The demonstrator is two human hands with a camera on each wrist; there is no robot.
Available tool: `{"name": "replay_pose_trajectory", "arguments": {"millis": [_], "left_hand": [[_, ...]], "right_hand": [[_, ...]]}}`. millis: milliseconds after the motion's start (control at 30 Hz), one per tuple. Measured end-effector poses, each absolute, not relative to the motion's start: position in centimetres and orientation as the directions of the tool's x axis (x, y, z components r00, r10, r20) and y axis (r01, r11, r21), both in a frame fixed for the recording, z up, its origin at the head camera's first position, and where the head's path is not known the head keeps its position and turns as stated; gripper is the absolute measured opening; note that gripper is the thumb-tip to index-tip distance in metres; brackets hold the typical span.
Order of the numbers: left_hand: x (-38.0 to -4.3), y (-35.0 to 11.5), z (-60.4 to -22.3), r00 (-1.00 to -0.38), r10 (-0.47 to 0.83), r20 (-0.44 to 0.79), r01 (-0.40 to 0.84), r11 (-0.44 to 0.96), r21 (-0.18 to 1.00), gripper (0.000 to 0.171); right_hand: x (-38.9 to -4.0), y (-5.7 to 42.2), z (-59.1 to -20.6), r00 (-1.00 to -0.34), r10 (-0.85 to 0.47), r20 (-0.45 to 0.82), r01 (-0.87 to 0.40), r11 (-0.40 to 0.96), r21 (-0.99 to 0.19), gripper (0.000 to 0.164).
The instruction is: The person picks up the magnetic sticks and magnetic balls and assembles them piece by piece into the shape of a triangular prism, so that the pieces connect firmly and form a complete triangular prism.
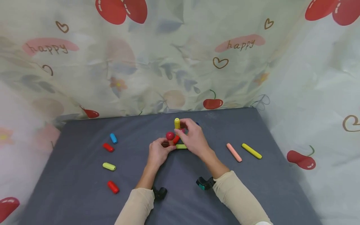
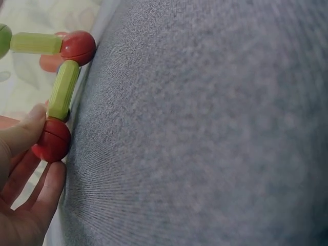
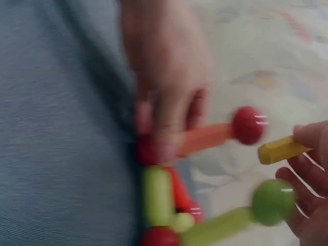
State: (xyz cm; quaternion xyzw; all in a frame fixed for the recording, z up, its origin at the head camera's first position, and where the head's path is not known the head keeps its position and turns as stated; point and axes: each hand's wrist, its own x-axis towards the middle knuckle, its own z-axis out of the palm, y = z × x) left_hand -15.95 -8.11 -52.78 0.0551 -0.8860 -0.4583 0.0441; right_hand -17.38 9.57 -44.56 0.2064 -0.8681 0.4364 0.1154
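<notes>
Between the thumb and fingers of my right hand (image 1: 195, 137) is a short yellow stick (image 3: 279, 150), pinched by one end. It stands upright in the head view, apart from the balls in the right wrist view. My left hand (image 1: 158, 153) grips a red ball (image 2: 53, 141) at a lower corner of a ball-and-stick structure. From that corner an orange stick (image 3: 207, 139) rises to another red ball (image 1: 170, 135). A lime stick (image 2: 64, 89) joins the held ball to a second lower red ball (image 2: 78, 47); another lime stick (image 3: 220, 227) leads up to a green ball (image 3: 273, 201).
On the dark table's left lie a blue stick (image 1: 113, 138), a red stick (image 1: 108, 147), a lime stick (image 1: 109, 166) and another red one (image 1: 113, 187). To the right are a pink stick (image 1: 234, 152) and a long yellow stick (image 1: 251, 151). A patterned curtain (image 1: 157, 78) hangs behind.
</notes>
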Motion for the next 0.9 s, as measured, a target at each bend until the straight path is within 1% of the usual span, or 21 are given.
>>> {"name": "replay_pose_trajectory", "arguments": {"millis": [100,167,233,367,467,700,900], "left_hand": [[-16.1,-7.8,-53.1,-0.993,-0.116,0.034,-0.038,0.569,0.822,0.031],[-16.1,-7.7,-53.3,-0.992,-0.114,0.045,-0.028,0.566,0.824,0.031],[-16.0,-7.8,-53.4,-0.991,-0.124,0.047,-0.031,0.561,0.827,0.031],[-15.9,-8.0,-53.5,-0.987,-0.153,0.045,-0.048,0.553,0.832,0.03],[-15.9,-8.0,-53.4,-0.988,-0.151,0.037,-0.054,0.555,0.83,0.031],[-15.9,-7.8,-53.4,-0.987,-0.153,0.049,-0.046,0.56,0.827,0.031],[-15.7,-7.9,-53.4,-0.986,-0.155,0.062,-0.036,0.56,0.828,0.028]], "right_hand": [[-17.4,9.2,-45.9,-0.907,-0.269,0.324,-0.42,0.644,-0.639,0.032],[-17.2,9.4,-46.6,-0.909,-0.268,0.32,-0.411,0.708,-0.574,0.03],[-17.1,9.6,-47.0,-0.899,-0.289,0.329,-0.425,0.758,-0.494,0.028],[-17.0,9.9,-47.5,-0.857,-0.37,0.359,-0.485,0.815,-0.317,0.025],[-16.9,9.9,-47.5,-0.847,-0.391,0.36,-0.483,0.848,-0.217,0.025],[-17.1,9.7,-47.3,-0.858,-0.399,0.322,-0.45,0.888,-0.098,0.025],[-17.5,9.0,-46.7,-0.873,-0.422,0.244,-0.436,0.9,-0.003,0.028]]}}
